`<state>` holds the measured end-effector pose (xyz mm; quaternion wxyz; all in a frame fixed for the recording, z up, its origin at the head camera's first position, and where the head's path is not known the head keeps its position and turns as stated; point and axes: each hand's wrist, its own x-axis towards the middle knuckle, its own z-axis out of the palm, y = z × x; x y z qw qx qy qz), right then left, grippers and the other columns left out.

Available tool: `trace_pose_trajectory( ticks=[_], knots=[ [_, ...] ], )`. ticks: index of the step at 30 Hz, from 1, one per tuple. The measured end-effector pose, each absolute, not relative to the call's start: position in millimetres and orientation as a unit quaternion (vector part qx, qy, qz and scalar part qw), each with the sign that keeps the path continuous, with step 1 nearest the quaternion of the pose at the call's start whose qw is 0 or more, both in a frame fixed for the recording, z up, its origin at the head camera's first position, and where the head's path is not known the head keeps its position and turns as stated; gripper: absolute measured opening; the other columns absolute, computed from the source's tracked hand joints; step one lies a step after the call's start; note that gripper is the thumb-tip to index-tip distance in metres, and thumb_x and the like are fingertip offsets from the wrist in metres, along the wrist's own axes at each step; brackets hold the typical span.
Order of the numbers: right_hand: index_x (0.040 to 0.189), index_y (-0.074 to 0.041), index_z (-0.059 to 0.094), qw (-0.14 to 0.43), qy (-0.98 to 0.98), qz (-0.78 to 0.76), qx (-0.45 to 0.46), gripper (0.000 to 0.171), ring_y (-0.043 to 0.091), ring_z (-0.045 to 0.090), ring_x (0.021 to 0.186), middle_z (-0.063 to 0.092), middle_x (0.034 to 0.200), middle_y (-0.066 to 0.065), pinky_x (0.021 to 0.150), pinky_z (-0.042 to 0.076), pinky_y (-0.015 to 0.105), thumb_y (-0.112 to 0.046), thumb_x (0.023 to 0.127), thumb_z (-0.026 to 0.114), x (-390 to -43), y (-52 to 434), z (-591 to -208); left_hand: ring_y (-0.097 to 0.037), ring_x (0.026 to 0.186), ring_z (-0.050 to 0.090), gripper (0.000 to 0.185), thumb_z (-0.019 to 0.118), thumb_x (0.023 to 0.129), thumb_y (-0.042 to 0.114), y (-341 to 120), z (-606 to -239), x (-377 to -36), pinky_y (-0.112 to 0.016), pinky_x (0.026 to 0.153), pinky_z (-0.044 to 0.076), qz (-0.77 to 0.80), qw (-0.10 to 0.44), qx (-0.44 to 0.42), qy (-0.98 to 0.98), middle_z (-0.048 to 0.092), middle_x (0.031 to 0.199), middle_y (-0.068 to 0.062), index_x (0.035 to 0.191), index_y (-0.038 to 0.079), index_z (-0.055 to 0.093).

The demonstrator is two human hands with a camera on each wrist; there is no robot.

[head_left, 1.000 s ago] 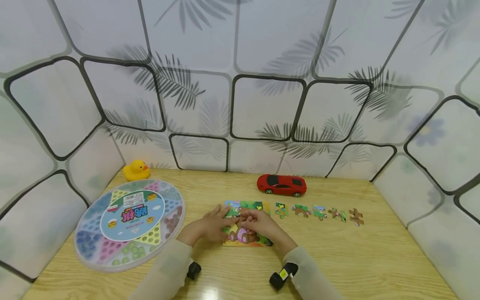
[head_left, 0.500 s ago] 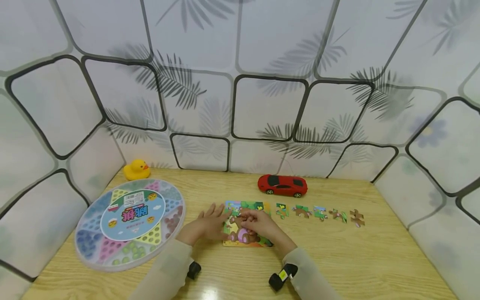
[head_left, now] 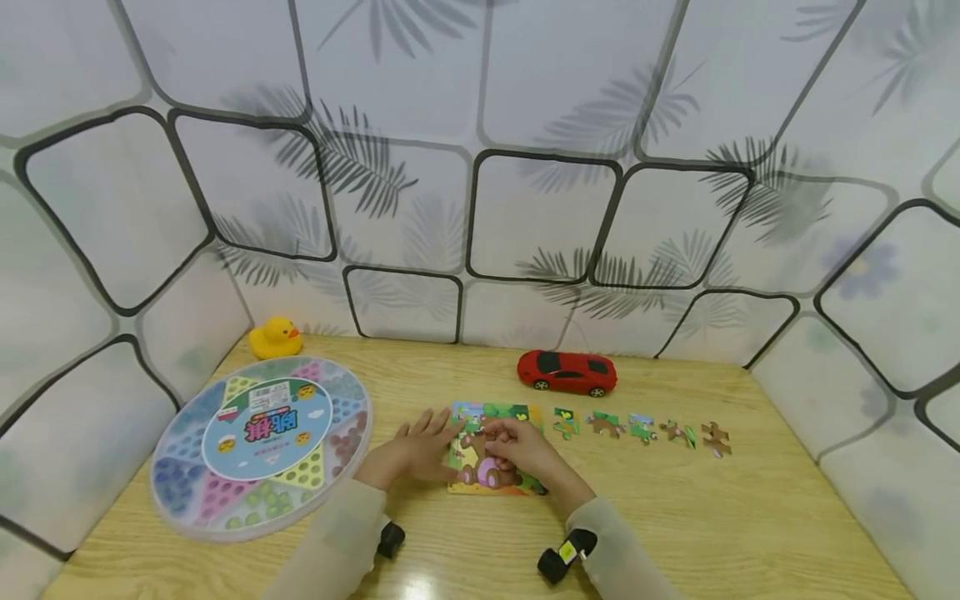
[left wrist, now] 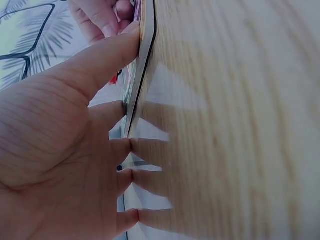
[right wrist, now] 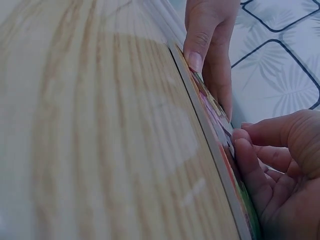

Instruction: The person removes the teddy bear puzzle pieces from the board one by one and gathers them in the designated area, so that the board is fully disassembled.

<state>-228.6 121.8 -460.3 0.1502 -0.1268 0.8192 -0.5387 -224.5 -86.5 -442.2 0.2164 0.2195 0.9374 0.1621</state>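
A picture puzzle [head_left: 468,487] with a brown bear lies on the wooden table [head_left: 420,542]. My left hand [head_left: 420,450] rests along its left side, fingers spread and nearly straight. In the right wrist view, the thumb of that left hand [right wrist: 207,40] presses the puzzle's edge. My right hand [head_left: 525,450] is over the middle of the picture with its fingers curled, hiding part of the bear. Close by, in the right wrist view, my right hand's fingers [right wrist: 252,165] pinch at a puzzle piece [right wrist: 227,135], mostly covered by the fingertips.
Several loose puzzle pieces [head_left: 604,423] lie in a row right of the puzzle. Behind them stands a red toy car [head_left: 567,372]. A round Chinese checkers box [head_left: 262,450] takes up the left, with a yellow rubber duck [head_left: 275,338] behind it. Patterned walls [head_left: 540,217] enclose the table.
My left hand has drawn back slightly left, uncovering more of the puzzle's left side. My right hand stays at the same spot, and the loose pieces have not moved.
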Motion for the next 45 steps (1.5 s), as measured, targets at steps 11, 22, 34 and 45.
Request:
trace_pose_trajectory(
  ticks=[11, 22, 34, 45],
  knots=[
    [0.111, 0.002, 0.061, 0.131, 0.808, -0.565, -0.108, 0.023, 0.008, 0.059, 0.06, 0.059, 0.078, 0.006, 0.054, 0.051, 0.021, -0.009, 0.092, 0.062, -234, 123, -475, -0.038, 0.143, 0.007, 0.089, 0.061, 0.084, 0.058, -86, -442, -224, -0.062, 0.108, 0.015, 0.149, 0.207, 0.225, 0.94, 0.01, 0.158, -0.013, 0.152, 0.015, 0.021],
    [0.104, 0.003, 0.062, 0.101, 0.806, -0.579, -0.071, 0.018, 0.006, 0.057, 0.051, 0.063, 0.068, 0.0, 0.048, 0.048, 0.02, 0.002, 0.086, 0.064, -232, 115, -473, -0.037, 0.143, 0.007, 0.09, 0.06, 0.083, 0.059, -86, -443, -225, -0.062, 0.108, 0.015, 0.143, 0.207, 0.225, 0.941, 0.009, 0.158, -0.013, 0.152, 0.014, 0.023],
    [0.101, 0.001, 0.065, 0.096, 0.8, -0.592, -0.03, 0.016, 0.008, 0.058, 0.05, 0.065, 0.067, 0.001, 0.047, 0.048, 0.02, -0.001, 0.086, 0.063, -232, 113, -474, -0.036, 0.144, 0.006, 0.087, 0.062, 0.084, 0.055, -85, -443, -225, -0.061, 0.109, 0.013, 0.141, 0.213, 0.216, 0.943, 0.008, 0.158, -0.011, 0.152, 0.016, 0.024],
    [0.109, 0.006, 0.062, 0.121, 0.757, -0.642, -0.008, 0.022, 0.011, 0.062, 0.059, 0.066, 0.077, 0.006, 0.056, 0.053, 0.023, -0.002, 0.088, 0.063, -233, 121, -468, -0.038, 0.143, 0.008, 0.088, 0.063, 0.083, 0.055, -85, -442, -224, -0.062, 0.108, 0.014, 0.137, 0.207, 0.215, 0.944, 0.01, 0.158, -0.013, 0.152, 0.017, 0.024]
  ],
)
